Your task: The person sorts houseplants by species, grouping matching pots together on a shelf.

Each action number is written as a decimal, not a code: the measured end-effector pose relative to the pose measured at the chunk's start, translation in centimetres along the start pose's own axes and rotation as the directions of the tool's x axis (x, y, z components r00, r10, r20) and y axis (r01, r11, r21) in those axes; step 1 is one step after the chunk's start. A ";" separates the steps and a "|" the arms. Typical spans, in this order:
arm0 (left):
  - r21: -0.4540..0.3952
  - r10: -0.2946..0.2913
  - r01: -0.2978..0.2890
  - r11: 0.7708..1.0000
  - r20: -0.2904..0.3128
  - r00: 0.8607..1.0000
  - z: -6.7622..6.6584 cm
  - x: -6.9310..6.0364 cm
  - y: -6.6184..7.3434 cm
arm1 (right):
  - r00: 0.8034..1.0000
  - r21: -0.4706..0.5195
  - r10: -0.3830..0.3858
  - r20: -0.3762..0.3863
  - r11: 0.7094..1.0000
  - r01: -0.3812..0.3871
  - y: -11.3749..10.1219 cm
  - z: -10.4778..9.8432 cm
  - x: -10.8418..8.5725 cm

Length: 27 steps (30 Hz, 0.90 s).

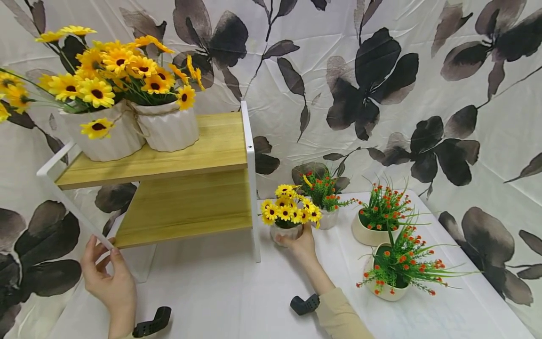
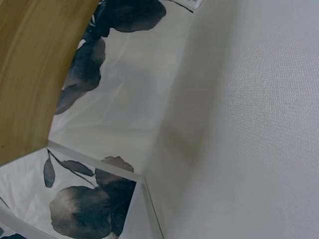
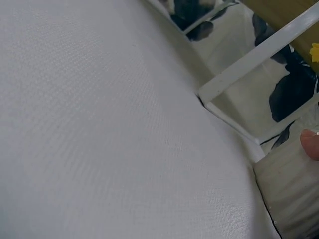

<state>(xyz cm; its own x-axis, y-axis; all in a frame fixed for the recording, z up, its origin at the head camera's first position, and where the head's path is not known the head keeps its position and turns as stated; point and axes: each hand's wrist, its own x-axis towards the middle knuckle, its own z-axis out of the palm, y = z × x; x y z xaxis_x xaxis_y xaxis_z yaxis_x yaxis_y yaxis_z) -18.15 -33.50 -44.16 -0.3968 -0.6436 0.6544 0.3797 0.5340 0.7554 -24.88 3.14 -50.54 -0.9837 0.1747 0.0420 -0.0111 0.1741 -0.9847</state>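
Note:
At the lower left of the head view, my left hand [image 1: 111, 282] grips the white side frame of a two-tier wooden shelf [image 1: 195, 207], thumb and fingers on either side of its front corner. To the right of the shelf, my right hand [image 1: 301, 242] holds a small white pot of yellow sunflowers [image 1: 287, 231] by its side. The right wrist view shows a fingertip [image 3: 311, 144] against this ribbed pot [image 3: 291, 184], whose base is at the tabletop. In the left wrist view the shelf board [image 2: 40, 69] appears, but the hand does not.
Two larger white pots of sunflowers [image 1: 169, 127] stand on the shelf's upper board. Right of my right hand are three pots with orange-red blossoms: one behind [image 1: 328, 219], one farther right [image 1: 370, 233], one nearer [image 1: 387, 292]. A floral cloth [image 1: 305, 28] hangs behind the white table [image 1: 211, 292].

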 end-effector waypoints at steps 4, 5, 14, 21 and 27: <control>0.004 -0.004 0.004 1.000 0.003 1.000 0.0 -0.1 0.6 | 1.000 0.014 0.004 0.000 1.000 -0.004 0.0 0.0 -0.1; 0.002 -0.008 0.008 1.000 0.003 1.000 0.0 -0.1 0.7 | 1.000 0.018 0.002 0.002 1.000 -0.002 0.0 -0.1 -0.2; -0.018 -0.031 0.031 0.999 0.004 1.000 0.0 -0.2 1.1 | 1.000 0.037 0.013 0.014 0.999 -0.013 -0.4 -0.7 -1.2; -0.012 -0.032 0.032 0.999 -0.001 0.999 0.0 -0.2 1.0 | 1.000 0.042 -0.005 0.020 0.999 0.004 -0.9 -1.2 -2.0; -0.012 -0.033 0.033 0.999 -0.002 0.999 0.1 -0.1 0.9 | 1.000 0.030 -0.022 0.010 0.999 0.022 -1.6 -1.7 -2.7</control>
<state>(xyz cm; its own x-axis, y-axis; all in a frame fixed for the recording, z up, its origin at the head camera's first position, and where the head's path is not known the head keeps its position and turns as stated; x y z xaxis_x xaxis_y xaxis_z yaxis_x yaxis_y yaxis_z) -17.84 -32.90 -43.56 -0.4077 -0.6616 0.6293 0.3763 0.5062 0.7760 -21.94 4.01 -48.76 -0.9849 0.1615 0.0620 -0.0378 0.1490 -0.9881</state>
